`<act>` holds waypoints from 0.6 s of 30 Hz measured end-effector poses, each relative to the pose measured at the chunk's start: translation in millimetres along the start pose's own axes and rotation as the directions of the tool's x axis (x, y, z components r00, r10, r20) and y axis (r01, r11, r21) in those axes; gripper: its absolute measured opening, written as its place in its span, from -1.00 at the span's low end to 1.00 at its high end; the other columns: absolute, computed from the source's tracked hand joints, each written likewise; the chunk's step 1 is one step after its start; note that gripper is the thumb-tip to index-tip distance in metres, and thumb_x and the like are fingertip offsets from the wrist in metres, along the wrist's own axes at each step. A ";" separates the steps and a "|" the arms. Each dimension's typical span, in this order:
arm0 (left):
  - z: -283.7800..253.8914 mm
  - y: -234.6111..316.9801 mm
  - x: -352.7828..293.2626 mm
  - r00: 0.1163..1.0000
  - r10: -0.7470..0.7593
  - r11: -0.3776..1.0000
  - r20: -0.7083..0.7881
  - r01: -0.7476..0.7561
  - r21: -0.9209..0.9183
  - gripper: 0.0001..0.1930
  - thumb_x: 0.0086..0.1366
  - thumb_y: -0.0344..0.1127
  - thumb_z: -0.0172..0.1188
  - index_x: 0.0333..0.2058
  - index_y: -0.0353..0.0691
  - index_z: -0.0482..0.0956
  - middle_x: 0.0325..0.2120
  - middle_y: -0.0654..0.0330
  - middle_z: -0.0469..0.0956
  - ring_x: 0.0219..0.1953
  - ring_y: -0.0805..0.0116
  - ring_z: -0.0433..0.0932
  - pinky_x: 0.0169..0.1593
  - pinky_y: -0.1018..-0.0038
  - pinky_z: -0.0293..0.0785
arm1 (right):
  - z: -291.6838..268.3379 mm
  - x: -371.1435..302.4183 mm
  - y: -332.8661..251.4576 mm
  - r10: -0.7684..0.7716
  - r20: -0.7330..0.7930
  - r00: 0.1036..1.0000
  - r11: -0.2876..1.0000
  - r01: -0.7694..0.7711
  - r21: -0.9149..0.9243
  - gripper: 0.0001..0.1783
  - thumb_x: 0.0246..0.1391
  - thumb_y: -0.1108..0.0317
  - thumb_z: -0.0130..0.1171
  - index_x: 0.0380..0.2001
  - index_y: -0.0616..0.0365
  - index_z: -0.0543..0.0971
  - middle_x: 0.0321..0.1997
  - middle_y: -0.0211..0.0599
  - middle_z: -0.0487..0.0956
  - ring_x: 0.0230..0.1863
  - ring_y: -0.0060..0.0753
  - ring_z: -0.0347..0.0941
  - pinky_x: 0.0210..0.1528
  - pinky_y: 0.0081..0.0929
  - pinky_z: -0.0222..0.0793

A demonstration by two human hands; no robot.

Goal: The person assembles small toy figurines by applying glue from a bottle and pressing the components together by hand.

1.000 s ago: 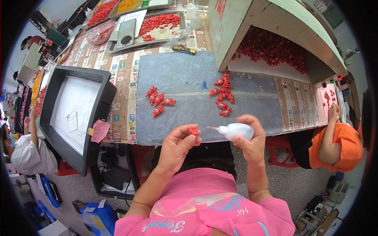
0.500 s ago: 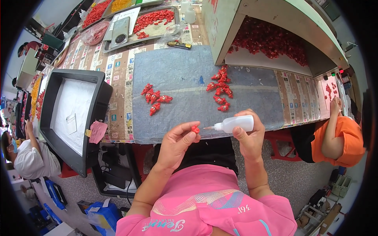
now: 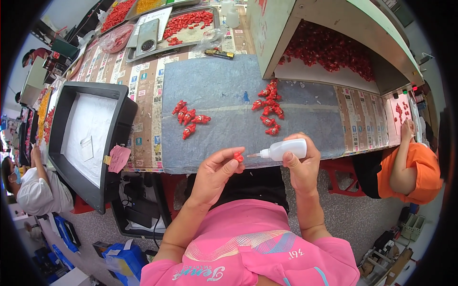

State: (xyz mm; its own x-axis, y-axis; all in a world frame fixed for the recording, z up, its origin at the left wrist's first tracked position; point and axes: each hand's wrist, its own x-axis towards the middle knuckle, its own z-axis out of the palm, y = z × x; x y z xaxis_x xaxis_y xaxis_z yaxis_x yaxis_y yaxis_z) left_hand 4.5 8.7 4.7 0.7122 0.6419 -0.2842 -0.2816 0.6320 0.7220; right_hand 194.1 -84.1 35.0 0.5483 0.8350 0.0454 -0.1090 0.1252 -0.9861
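Between the thumb and fingers of my left hand (image 3: 217, 174) is a small red plastic piece (image 3: 238, 156), mostly covered by the fingertips. My right hand (image 3: 304, 167) grips a white squeeze bottle (image 3: 287, 150) lying sideways, its thin nozzle (image 3: 254, 155) pointing left at the red piece with a small gap between. Both hands are over the near edge of a blue-grey work mat (image 3: 214, 138). Beyond them lie two groups of small red figures, one group (image 3: 189, 117) on the left and another group (image 3: 270, 107) nearer the middle.
A black tray (image 3: 125, 112) with a white lining stands at left. Behind the mat are a metal tray (image 3: 198, 35) of red pieces, a phone (image 3: 148, 35) and a black-and-gold marker-like object (image 3: 219, 54). An open-fronted box (image 3: 265, 52) holds many red pieces at right. Co-workers sit on both sides.
Both hands keep nearly the same pose, with the bottle nozzle still just right of the red piece. The view has shifted very slightly.
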 end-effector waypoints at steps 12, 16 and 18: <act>0.2 0.3 -0.4 1.000 -0.001 1.000 0.006 0.001 0.014 -0.68 0.27 -0.38 0.13 -0.01 -0.32 0.46 -0.29 0.26 0.52 -0.25 0.52 0.49 -0.10 0.58 0.43 | -2.4 -0.6 0.3 -0.034 0.014 0.999 0.999 0.035 -0.039 -0.62 -0.08 0.23 0.37 -0.28 0.25 0.50 -0.36 -0.46 0.43 -0.34 -0.65 0.37 -0.32 -0.68 0.27; -0.1 -0.2 -0.4 1.000 0.003 1.000 0.008 -0.003 0.022 -0.68 0.27 -0.38 0.13 -0.01 -0.32 0.46 -0.29 0.25 0.51 -0.26 0.52 0.49 -0.10 0.58 0.44 | -0.8 -1.7 -0.7 -0.049 -0.002 0.999 0.998 0.049 -0.027 -0.63 -0.07 0.23 0.37 -0.29 0.25 0.51 -0.36 -0.45 0.42 -0.34 -0.64 0.36 -0.33 -0.68 0.25; 0.3 -0.1 -0.4 1.000 0.002 1.000 0.006 -0.002 0.021 -0.69 0.27 -0.39 0.13 -0.02 -0.32 0.46 -0.29 0.25 0.52 -0.26 0.52 0.49 -0.10 0.58 0.44 | -1.7 -1.5 0.9 -0.049 0.002 0.999 0.998 0.049 -0.029 -0.63 -0.07 0.24 0.37 -0.29 0.25 0.51 -0.36 -0.45 0.42 -0.34 -0.64 0.36 -0.33 -0.68 0.25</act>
State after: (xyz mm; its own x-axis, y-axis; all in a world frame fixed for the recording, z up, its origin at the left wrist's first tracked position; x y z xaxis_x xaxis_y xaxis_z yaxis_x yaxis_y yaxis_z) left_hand 4.4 8.2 4.9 0.7153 0.6407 -0.2789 -0.2696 0.6213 0.7358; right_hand 194.6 -86.2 33.8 0.5515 0.8289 0.0938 -0.0576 0.1500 -0.9870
